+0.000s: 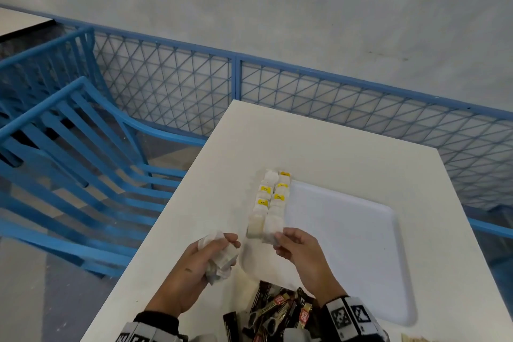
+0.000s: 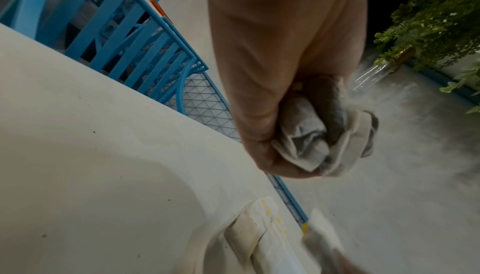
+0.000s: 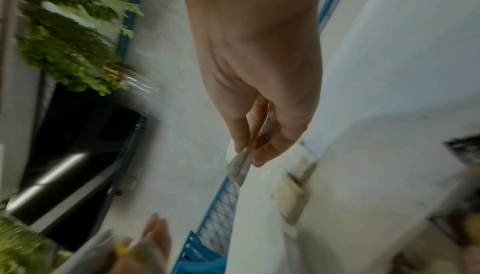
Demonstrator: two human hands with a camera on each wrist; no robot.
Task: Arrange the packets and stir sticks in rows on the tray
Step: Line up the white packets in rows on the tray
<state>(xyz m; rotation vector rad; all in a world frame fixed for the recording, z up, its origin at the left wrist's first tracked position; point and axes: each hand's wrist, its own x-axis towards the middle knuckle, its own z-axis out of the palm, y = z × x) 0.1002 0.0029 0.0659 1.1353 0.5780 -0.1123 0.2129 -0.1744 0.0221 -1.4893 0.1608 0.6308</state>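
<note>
A white tray (image 1: 347, 244) lies on the white table (image 1: 319, 141). Two rows of white packets with yellow labels (image 1: 270, 197) run along the tray's left side. My right hand (image 1: 280, 241) pinches one white packet (image 1: 273, 229) at the near end of the right row; the right wrist view shows that packet (image 3: 240, 165) between thumb and fingers. My left hand (image 1: 222, 247) grips a bunch of white packets (image 1: 222, 261) just left of the tray, the bunch (image 2: 324, 135) crumpled in the fist. Dark brown packets (image 1: 280, 311) lie piled between my wrists.
Blue slatted chairs (image 1: 69, 147) stand to the left of the table. A blue mesh fence (image 1: 277, 91) runs behind the table's far edge. Green plants (image 2: 436, 18) grow beyond it. The right part of the tray is bare.
</note>
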